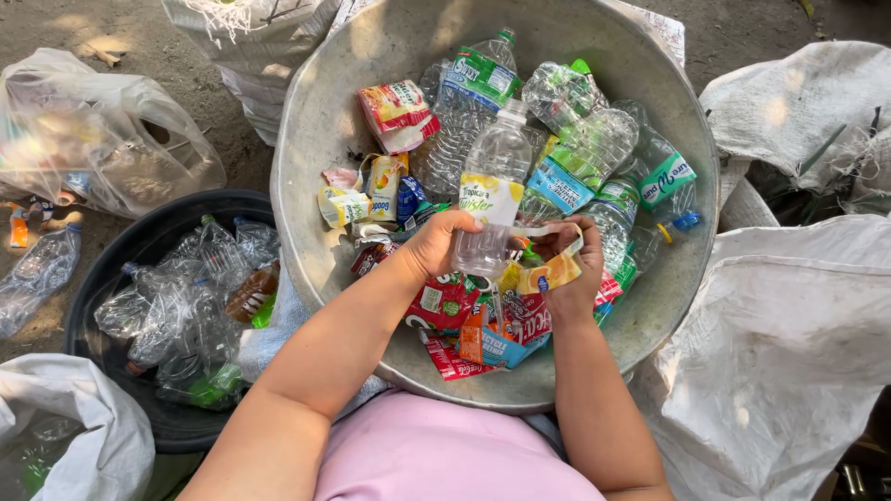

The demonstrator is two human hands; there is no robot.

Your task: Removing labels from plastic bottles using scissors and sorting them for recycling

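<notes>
My left hand grips the lower part of a clear plastic bottle with a white cap and a yellow-and-white label, held over a big round metal basin. My right hand pinches a yellow-and-orange label strip that is partly torn away from that bottle. Under both hands lie red, orange and blue torn labels. More clear bottles with green and blue labels fill the basin's far and right side.
A black tub full of stripped clear bottles stands at the left. A clear plastic bag of litter lies at upper left. White woven sacks lie at right, top and lower left. Bare dirt ground shows behind.
</notes>
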